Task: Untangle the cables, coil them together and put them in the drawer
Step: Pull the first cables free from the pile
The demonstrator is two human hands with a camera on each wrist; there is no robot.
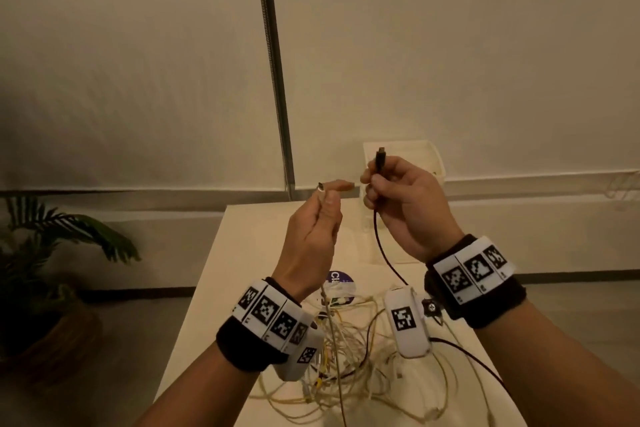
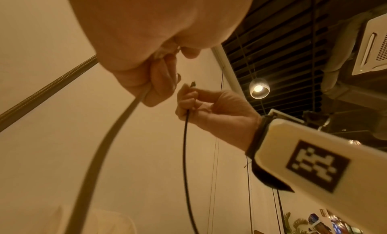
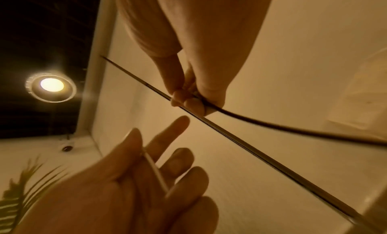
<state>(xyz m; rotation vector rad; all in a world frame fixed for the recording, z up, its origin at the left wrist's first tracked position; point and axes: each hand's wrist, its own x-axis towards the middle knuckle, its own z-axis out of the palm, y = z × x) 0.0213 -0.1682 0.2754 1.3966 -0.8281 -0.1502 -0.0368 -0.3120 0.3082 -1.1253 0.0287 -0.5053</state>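
I've got both hands up above the bench [image 1: 242, 239], my right hand [image 1: 408, 204] pinching the black cable [image 1: 381, 246] just under its plug, my left hand [image 1: 311, 239] pinching a pale cable [image 1: 334, 333], both trailing down to the tangle [image 1: 356, 350].

The right hand [image 3: 196, 95] pinches a black cable [image 3: 272, 125] between curled fingertips; the cable trails off to the right of that hand. Below it, apart, the left hand [image 3: 130, 184] holds a pale cable [image 3: 156, 169] against its palm, forefinger extended; a ceiling lamp [image 3: 51, 85] glows far left of the right hand.
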